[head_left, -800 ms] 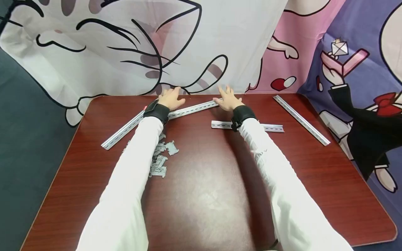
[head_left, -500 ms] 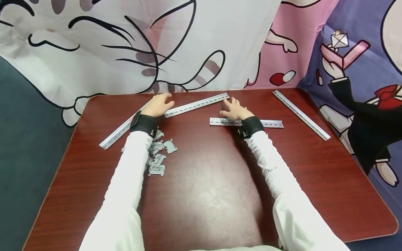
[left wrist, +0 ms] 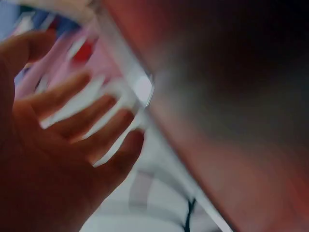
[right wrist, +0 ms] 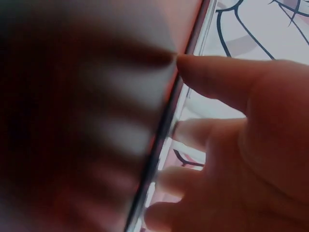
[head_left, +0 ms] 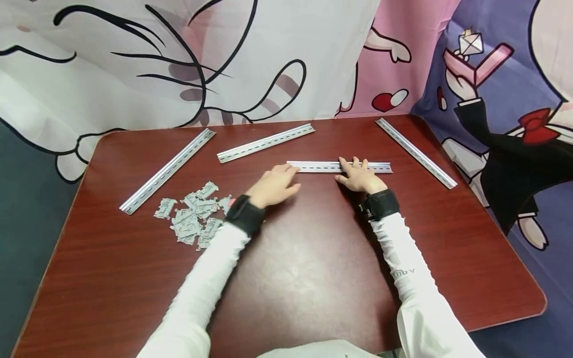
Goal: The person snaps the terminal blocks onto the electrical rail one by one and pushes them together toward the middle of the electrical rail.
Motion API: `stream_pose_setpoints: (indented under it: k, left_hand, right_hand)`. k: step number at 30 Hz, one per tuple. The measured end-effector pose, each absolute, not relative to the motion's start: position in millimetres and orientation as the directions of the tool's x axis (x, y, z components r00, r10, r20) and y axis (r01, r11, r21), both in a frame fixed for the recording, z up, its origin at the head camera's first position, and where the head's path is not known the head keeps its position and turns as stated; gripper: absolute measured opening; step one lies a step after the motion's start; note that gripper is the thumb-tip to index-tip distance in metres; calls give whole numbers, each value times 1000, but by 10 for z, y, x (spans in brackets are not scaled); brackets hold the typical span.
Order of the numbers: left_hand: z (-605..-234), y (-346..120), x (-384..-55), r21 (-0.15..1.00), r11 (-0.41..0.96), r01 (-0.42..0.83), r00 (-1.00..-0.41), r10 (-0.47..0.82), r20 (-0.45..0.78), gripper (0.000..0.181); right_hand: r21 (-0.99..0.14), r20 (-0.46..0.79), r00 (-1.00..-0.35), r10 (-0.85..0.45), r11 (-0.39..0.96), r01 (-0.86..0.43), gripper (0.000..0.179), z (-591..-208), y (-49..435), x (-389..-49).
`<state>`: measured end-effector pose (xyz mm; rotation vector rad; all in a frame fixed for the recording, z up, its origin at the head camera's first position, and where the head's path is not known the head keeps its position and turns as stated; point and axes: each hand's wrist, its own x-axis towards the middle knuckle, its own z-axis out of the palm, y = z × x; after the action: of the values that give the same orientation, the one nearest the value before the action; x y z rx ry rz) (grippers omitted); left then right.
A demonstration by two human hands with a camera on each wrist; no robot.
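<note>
A short slotted metal DIN rail (head_left: 313, 167) lies crosswise on the table in front of both hands. My right hand (head_left: 360, 180) rests over its right half, with the fingers spread across the rail and the thumb at its near side. In the right wrist view the thumb tip (right wrist: 186, 67) is down at the tabletop. My left hand (head_left: 274, 186) is at the rail's left end, fingertips right at the edge. Its fingers (left wrist: 104, 116) are spread and reach toward the rail end (left wrist: 144, 89) in the left wrist view.
Longer DIN rails lie at the left (head_left: 167, 171), the back middle (head_left: 266, 143) and the right (head_left: 416, 153). A pile of small grey plastic clips (head_left: 188, 221) sits beside the left forearm. A printed cloth (head_left: 331, 59) hangs behind the table's back edge.
Both hands have left the back middle rail. The left hand has moved right and nearer, to the short rail's left end; the right hand has come down onto that rail.
</note>
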<state>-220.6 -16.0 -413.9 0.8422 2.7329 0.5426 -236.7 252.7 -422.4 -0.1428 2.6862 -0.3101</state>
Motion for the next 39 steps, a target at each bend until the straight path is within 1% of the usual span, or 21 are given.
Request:
stream_pose_setpoints:
  k: [1, 3, 6, 11, 15, 19, 23, 29, 34, 39]
  left_hand:
    - [-4171, -71, -2213, 373, 783, 497, -804, 578, -142, 63]
    - [-4215, 19, -2213, 299, 832, 468, -814, 537, -221, 69]
    - [-4219, -19, -2153, 237, 880, 413, -819, 472, -327, 75]
    - [-4114, -206, -1938, 235, 902, 362, -807, 430, -405, 76]
    - [-4050, -340, -1712, 233, 916, 326, -805, 398, -439, 78]
    - [-4056, -467, -1531, 213, 928, 304, -820, 369, -438, 79]
    - [-4052, -520, -1414, 205, 931, 303, -828, 363, -426, 80]
    - [-4059, -528, -1265, 225, 918, 326, -835, 392, -387, 79]
    - [-4065, -596, -1131, 211, 923, 323, -849, 381, -367, 79]
    - [-4070, -687, -1027, 213, 919, 333, -863, 388, -323, 79]
  right_hand:
    - [-241, -403, -902, -157, 969, -61, 69, -4230, 2491, -2361]
    - [-242, -403, -897, -181, 967, -86, 69, -4236, 2413, -2345]
    - [-240, -414, -882, -223, 962, -131, 70, -4217, 2301, -2298]
    - [-238, -434, -847, -307, 946, -221, 70, -4116, 2148, -2168]
    - [-264, -459, -810, -365, 927, -267, 72, -4065, 2020, -2039]
    - [-266, -452, -798, -399, 914, -306, 73, -4083, 1882, -1917]
    - [-247, -406, -810, -422, 905, -348, 72, -4097, 1819, -1798]
    - [-238, -358, -841, -406, 910, -339, 71, -4099, 1828, -1592]
    - [-245, -354, -843, -404, 911, -333, 71, -4105, 1746, -1480]
    - [-212, -338, -846, -412, 909, -358, 70, -4122, 1649, -1428]
